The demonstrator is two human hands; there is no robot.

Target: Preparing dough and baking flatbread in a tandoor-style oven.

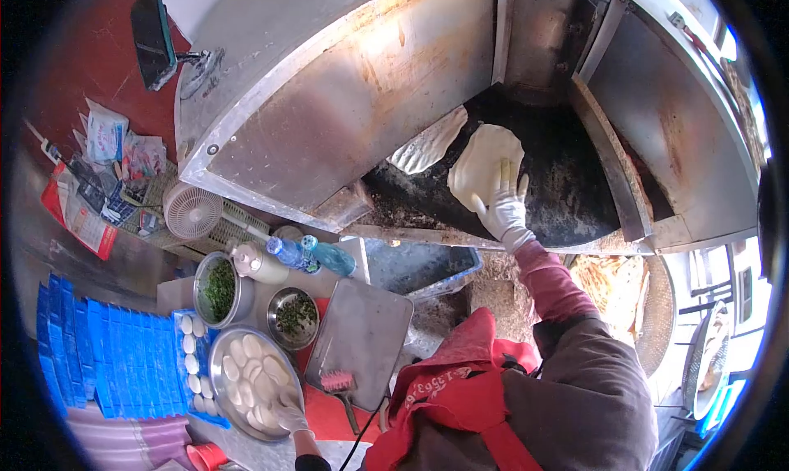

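Note:
My gloved right hand (505,215) lies with its fingers spread on the near edge of a flattened sheet of dough (487,159). The sheet rests on a black, sooty baking surface (555,169) inside a metal-walled oven. Beside it, against the left wall, lies a second flatbread (429,143) with ridged finger marks. Down at the lower left, my gloved left hand (291,414) reaches over the rim of a steel bowl (220,420) among oval dough pieces (251,372). Its fingertips are blurred, so whether they grip a piece is unclear.
Chopped greens fill a steel pot (220,286) and a smaller bowl (294,318). A metal tray (363,341) and a pink-headed roller (338,381) lie nearby. Blue trays (135,360), bottles (330,256) and a fan (193,212) stand left. A perforated pan (659,317) sits right.

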